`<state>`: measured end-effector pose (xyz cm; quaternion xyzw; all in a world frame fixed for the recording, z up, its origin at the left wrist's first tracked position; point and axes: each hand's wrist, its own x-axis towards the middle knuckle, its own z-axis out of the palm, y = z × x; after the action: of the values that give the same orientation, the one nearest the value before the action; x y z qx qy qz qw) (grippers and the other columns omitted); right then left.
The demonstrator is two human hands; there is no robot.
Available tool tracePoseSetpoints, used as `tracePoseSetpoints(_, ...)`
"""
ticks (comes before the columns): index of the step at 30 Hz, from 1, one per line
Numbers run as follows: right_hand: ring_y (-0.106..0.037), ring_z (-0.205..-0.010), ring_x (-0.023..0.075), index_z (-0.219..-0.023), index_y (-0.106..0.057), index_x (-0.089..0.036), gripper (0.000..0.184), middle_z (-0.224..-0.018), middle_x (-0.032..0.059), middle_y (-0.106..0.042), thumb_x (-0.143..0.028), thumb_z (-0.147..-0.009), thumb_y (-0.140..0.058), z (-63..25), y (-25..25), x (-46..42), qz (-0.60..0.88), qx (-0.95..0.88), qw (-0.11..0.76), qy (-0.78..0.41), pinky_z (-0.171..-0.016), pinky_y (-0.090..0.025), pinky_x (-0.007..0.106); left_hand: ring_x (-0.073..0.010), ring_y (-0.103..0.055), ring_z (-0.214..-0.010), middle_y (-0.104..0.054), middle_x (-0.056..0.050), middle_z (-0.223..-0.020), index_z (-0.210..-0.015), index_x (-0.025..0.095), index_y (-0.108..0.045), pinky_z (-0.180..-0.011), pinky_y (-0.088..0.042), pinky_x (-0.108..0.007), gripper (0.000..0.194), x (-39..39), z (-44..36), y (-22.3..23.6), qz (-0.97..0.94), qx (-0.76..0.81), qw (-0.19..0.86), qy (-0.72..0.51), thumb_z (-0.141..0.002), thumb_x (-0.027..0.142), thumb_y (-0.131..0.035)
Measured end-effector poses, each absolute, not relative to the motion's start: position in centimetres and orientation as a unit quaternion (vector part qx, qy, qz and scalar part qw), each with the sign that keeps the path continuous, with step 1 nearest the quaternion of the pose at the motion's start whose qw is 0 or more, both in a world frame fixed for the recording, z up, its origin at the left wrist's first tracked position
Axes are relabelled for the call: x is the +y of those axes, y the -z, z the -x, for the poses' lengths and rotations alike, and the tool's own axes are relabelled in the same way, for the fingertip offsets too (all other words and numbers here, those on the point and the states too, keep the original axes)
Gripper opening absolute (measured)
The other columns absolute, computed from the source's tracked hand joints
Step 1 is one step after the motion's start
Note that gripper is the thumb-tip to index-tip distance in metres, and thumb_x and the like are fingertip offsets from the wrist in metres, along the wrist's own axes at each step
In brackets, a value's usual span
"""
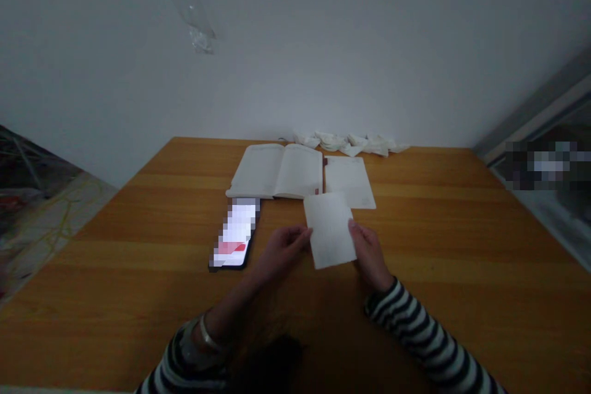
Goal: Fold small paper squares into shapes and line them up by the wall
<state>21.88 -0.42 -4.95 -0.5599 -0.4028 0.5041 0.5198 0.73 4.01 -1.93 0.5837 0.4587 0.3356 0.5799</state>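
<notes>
A folded white sheet of paper (330, 231) is held up above the table between my two hands. My left hand (287, 245) pinches its left edge between thumb and fingers. At the right edge, my right hand (369, 253) grips it with the thumb on the near face; the other fingers are partly hidden behind it. Just beyond the paper lies an open notebook (258, 171) with blank-looking pages. Beside the notebook, a loose white sheet (351, 181) lies flat, its near left corner covered by the held paper. Left of my left hand rests a phone (235, 234) with its screen lit.
Crumpled white paper pieces (348, 143) lie in a row along the wall at the back of the wooden table (438, 215). Clear plastic (191, 9) hangs on the white wall. Past the table's left edge, cluttered floor shows.
</notes>
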Motion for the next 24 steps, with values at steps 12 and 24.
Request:
tracePoseSetpoints(12, -0.032, -0.051, 0.0097, -0.059, -0.048, -0.019, 0.057, -0.056, -0.0055, -0.034, -0.058, -0.1, -0.039, -22.3, 1.7, -0.9, 0.405, -0.764, 0.091, -0.493, -0.054, -0.023, 0.026, -0.0155, -0.063, -0.071, -0.072, -0.004, -0.08, -0.089, 0.015, -0.072, -0.063, -0.047, -0.025, 0.036, 3.4, -0.3, 1.6, -0.692, 0.314, 0.643, -0.093, -0.083, 0.051, -0.072)
tracePoseSetpoints(24, -0.041, -0.053, 0.0117, -0.062, -0.059, -0.019, 0.051, -0.056, -0.0033, -0.047, -0.05, -0.1, -0.045, -22.8, 3.7, -0.5, 0.41, -0.742, 0.212, -0.486, -0.052, -0.027, 0.025, -0.0112, -0.05, -0.052, -0.065, -0.002, -0.062, -0.073, 0.015, -0.074, -0.05, -0.035, -0.023, 0.035, 4.8, 1.0, 2.2, -0.674, 0.36, 0.633, -0.125, -0.084, 0.047, -0.07)
